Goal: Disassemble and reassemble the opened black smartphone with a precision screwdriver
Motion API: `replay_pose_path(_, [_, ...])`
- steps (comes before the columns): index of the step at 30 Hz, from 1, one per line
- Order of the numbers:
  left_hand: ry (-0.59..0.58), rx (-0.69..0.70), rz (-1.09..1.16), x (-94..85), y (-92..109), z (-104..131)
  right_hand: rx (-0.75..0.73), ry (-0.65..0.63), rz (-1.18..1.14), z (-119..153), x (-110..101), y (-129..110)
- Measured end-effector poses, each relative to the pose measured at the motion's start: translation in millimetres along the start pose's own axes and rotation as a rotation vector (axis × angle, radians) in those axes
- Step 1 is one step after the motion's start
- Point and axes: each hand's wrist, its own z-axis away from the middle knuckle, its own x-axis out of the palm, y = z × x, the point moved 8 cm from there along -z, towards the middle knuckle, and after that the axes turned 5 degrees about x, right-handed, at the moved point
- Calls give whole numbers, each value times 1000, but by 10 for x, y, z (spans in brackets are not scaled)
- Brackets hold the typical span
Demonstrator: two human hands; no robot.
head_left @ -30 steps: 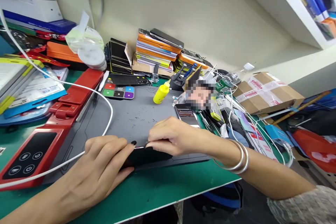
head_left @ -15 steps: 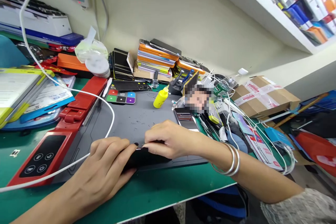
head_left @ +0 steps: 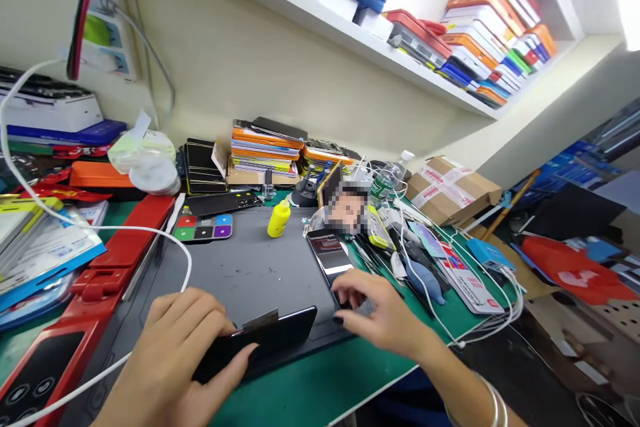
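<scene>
My left hand [head_left: 183,337] is closed round one end of a black phone [head_left: 285,337], thumb on the near face and fingers behind it. The phone stands tilted on its long edge over the grey mat [head_left: 245,273]. A thin grey metal blade [head_left: 261,321] sticks up along the phone's top edge, beside my left fingertips. To the right, my right hand [head_left: 387,313] is off the phone, its fingers loosely curled and apart, with nothing seen in them. It hovers by the lower end of a second phone [head_left: 327,250] lying on the mat.
A yellow bottle [head_left: 279,219] and a coloured compartment box [head_left: 204,227] stand at the mat's back. On the left lies a red device [head_left: 100,287] with a white cable [head_left: 187,260] looping over it. Tools, cables and a cardboard box [head_left: 453,190] crowd the right side.
My right hand has let go of the phone's top edge and moved right, opening. The blade at the edge now shows. The view has tilted up, with more shelf visible.
</scene>
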Motion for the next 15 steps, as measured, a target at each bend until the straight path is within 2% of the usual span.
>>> replay_pose_path(3, [-77,-63,43,64,-27,-56,-6,15,-17,261,149,-22])
replay_pose_path(6, [-148,-121,114,125,-58,-67,-42,8,138,261,178,-29])
replay_pose_path(9, [-165,-132,163,150,-98,-85,-42,31,365,-57,26,62])
replay_pose_path(12, [-213,-133,213,203,-133,-94,-41,29,535,-579,-127,178])
replay_pose_path(15, [-198,-185,241,206,-171,-80,-69,-69,707,-1075,-81,262])
